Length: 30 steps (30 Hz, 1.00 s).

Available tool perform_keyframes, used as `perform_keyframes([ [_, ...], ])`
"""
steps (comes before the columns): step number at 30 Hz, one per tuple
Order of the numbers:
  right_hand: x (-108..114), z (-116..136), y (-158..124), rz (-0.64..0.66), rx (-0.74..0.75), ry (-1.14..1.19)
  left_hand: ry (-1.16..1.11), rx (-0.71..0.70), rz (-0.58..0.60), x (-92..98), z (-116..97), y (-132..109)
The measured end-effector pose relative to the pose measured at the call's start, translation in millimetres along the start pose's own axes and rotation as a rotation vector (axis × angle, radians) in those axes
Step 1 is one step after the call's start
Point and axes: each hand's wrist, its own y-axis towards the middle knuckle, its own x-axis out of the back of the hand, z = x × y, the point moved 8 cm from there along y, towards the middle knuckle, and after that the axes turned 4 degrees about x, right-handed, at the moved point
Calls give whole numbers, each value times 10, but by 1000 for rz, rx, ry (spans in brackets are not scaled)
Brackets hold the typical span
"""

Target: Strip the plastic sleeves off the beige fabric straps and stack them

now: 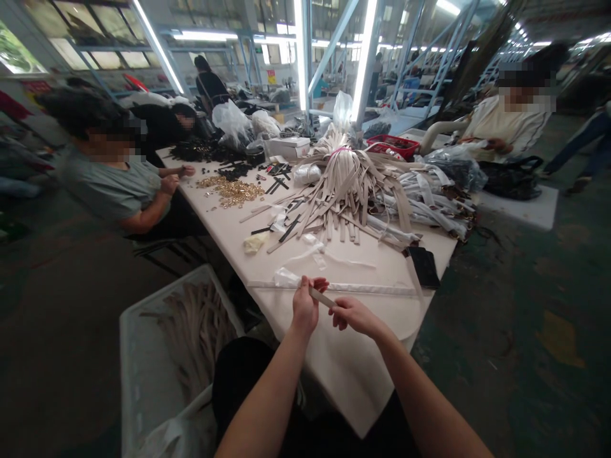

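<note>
My left hand point(304, 306) grips a short beige strap point(321, 296) above the near end of the white-covered table point(344, 375). The strap's far end reaches the fingers of my right hand point(354, 317), but I cannot tell whether they pinch it. A crumpled clear plastic piece point(287, 277) lies just beyond my left hand. A long white strip point(363, 288) runs across the table behind both hands. Farther on rises a large pile of beige straps point(344, 191), and loose gold metal fittings point(231, 191) lie to its left.
A white plastic bin point(143, 343) holding beige straps stands at my left. Seated co-workers sit at the table's left point(112, 178) and beyond its right point(506, 121). A red basket point(394, 146), white plastic bags and black parts point(205, 151) crowd the far table.
</note>
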Motion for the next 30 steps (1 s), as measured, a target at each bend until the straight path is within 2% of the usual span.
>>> perform_keyframes([
  [2,9,31,-21,15,21,-4,17,31,6,4,106,-34],
  [6,50,127,3,20,74,36,123,218,39,-17,438,-123],
  [8,96,88,-24,56,33,55,100,197,65,-34,382,-105],
  [11,187,-2,-105,99,-31,23,27,100,109,-64,157,-49],
  [13,221,23,-125,87,-11,3,24,92,123,-93,122,-57],
  [17,171,255,-100,72,104,28,67,182,139,-201,356,-196],
  [19,173,314,-130,91,108,49,95,222,159,-253,438,-264],
  [23,258,161,-284,181,-33,15,109,145,196,-302,289,-272],
  [25,299,105,-306,180,-55,-15,117,109,191,-301,244,-255],
  [30,235,197,-192,168,-5,-4,234,252,178,-277,527,-314],
])
